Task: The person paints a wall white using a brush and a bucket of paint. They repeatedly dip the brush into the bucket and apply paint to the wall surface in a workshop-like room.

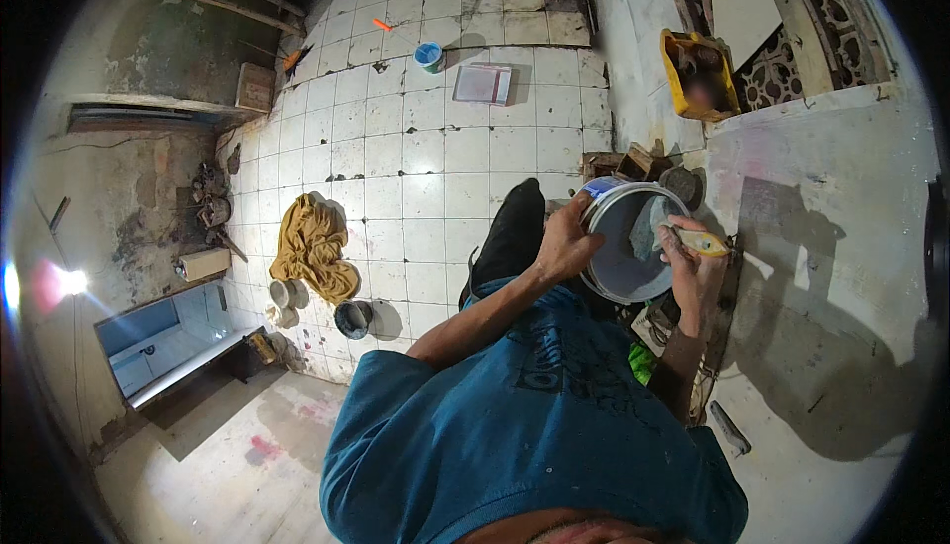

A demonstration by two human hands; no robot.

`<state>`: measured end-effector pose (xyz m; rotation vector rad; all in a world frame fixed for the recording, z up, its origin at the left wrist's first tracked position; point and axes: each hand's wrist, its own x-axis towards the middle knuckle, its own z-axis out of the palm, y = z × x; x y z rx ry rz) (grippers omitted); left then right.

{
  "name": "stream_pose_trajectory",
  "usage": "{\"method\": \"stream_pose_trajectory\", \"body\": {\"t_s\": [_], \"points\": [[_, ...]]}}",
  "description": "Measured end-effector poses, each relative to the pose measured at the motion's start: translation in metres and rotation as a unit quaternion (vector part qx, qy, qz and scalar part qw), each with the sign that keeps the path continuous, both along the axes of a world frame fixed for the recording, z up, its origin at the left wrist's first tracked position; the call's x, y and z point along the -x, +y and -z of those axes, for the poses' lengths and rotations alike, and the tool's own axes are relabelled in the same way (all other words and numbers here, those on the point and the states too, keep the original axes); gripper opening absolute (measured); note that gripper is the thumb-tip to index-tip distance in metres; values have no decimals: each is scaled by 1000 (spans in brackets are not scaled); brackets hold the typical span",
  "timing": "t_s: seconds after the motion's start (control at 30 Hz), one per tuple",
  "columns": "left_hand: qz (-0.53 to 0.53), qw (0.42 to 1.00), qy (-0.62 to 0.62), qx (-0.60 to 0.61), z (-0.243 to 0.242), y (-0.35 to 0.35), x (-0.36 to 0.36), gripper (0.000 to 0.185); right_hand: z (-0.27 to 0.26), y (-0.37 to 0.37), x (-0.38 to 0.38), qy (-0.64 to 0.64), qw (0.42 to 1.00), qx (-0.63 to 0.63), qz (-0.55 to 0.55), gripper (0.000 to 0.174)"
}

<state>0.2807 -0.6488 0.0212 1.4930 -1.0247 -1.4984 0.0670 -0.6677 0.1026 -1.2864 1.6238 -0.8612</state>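
Observation:
My left hand [570,238] grips the left rim of a white plastic bucket [637,296], which is tilted so that its greyish inside faces me. In my right hand [692,269] is a wide paintbrush [705,242] with a pale yellow handle that has a hole near its end. The brush's grey-green head lies inside the bucket mouth, against the upper right of the opening. Part of that head is hidden by my fingers. How much the bucket holds cannot be made out.
A yellow crate [672,91] hangs on the right wall [787,143]. Wood pieces [638,163] lie behind the bucket. On the tiled floor [423,151] are a brown cloth [312,247], a dark pot [352,318], a blue paint tub [429,56], an orange-handled tool [382,25] and a flat tray [479,84].

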Motion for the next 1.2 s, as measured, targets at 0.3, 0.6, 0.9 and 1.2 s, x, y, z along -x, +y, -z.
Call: {"method": "stream_pose_trajectory", "body": {"t_s": [0.3,0.6,0.9,1.2], "points": [[-34,999,19,-18,-24,0,-11,40,4,15,-15,14,1000,-2,-1,28],[-26,998,56,11,-1,-2,-39,35,-10,28,-38,60,996,62,13,27],[1,1000,20,21,-19,-12,-62,33,7,31,-66,24,994,97,48,28],[15,998,57,34,-2,-18,-73,30,47,2,-93,148,983,108,-7,30]]}}
